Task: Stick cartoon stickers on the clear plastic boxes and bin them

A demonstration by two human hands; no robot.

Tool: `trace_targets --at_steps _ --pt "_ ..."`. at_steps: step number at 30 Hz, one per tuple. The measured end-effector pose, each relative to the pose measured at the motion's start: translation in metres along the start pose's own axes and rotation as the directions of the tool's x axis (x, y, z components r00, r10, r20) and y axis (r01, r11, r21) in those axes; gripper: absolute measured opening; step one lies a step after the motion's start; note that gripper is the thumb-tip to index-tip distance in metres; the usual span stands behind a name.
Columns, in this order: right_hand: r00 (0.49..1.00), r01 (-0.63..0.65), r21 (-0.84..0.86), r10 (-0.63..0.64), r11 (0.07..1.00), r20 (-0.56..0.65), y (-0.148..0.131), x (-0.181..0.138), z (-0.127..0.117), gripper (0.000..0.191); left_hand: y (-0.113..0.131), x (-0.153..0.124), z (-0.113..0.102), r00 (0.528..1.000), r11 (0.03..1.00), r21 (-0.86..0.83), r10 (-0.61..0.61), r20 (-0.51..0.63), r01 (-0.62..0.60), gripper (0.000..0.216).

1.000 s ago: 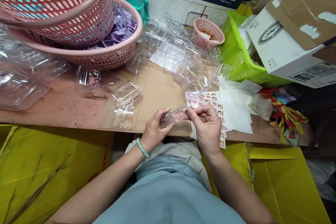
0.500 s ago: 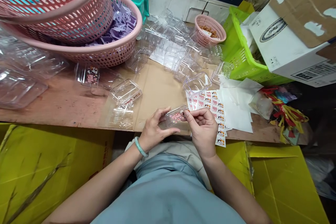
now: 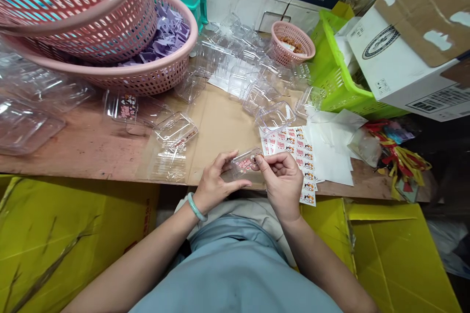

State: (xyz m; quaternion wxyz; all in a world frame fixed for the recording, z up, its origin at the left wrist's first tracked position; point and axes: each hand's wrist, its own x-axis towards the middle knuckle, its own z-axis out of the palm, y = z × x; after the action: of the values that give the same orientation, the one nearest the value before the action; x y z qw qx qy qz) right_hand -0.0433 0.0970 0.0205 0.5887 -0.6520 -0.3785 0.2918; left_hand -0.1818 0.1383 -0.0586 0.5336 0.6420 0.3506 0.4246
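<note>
Between the thumb and fingers of my left hand is a small clear plastic box, tilted above the table's front edge. A sticker with pink lettering and a cat lies over the box's face. My right hand pinches the cat end of that sticker, thumb against forefinger, at the right end of the box. How much of the sticker is pressed down I cannot tell. Just behind my right hand lie sticker sheets printed with cats and pink lettering.
Clear boxes are heaped behind the cardboard sheet. Pink baskets with purple pieces stand at left; a small pink basket stands at the back. At right are white paper, a green crate and colourful straps.
The cat end of the sticker has shifted slightly left and down toward the box, my right fingertips moving with it. My left hand keeps its hold on the box.
</note>
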Motion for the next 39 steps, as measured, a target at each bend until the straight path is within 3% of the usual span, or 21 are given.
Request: trace_targets --at_steps 20,25,28,32,35,39 --pt "0.999 0.039 -0.055 -0.039 0.998 0.017 0.005 -0.001 0.0 0.017 0.003 0.0 -0.002 0.999 0.999 -0.031 -0.032 0.025 0.033 0.073" --pt "0.994 0.105 -0.125 -0.099 0.987 0.052 0.008 -0.002 -0.001 0.014 0.013 0.001 0.002 0.994 0.988 -0.113 -0.111 -0.016 0.108 0.038" --pt "0.97 0.243 -0.283 -0.226 0.928 0.094 0.009 -0.002 -0.005 0.011 0.018 0.003 0.006 0.988 0.982 -0.124 -0.148 -0.038 0.142 0.034" --pt "0.891 0.444 -0.5 -0.425 0.743 0.16 0.011 -0.001 -0.01 0.007 0.019 0.004 0.007 0.985 0.981 -0.113 -0.164 -0.051 0.157 0.034" --pt "0.878 0.462 -0.542 -0.449 0.702 0.167 0.013 0.001 -0.011 0.007 0.016 0.003 0.008 0.986 0.984 -0.102 -0.153 -0.061 0.147 0.033" --pt "0.897 0.417 -0.545 -0.425 0.728 0.12 0.013 0.004 -0.01 0.012 0.015 0.003 0.008 0.988 0.987 -0.097 -0.138 -0.069 0.131 0.032"
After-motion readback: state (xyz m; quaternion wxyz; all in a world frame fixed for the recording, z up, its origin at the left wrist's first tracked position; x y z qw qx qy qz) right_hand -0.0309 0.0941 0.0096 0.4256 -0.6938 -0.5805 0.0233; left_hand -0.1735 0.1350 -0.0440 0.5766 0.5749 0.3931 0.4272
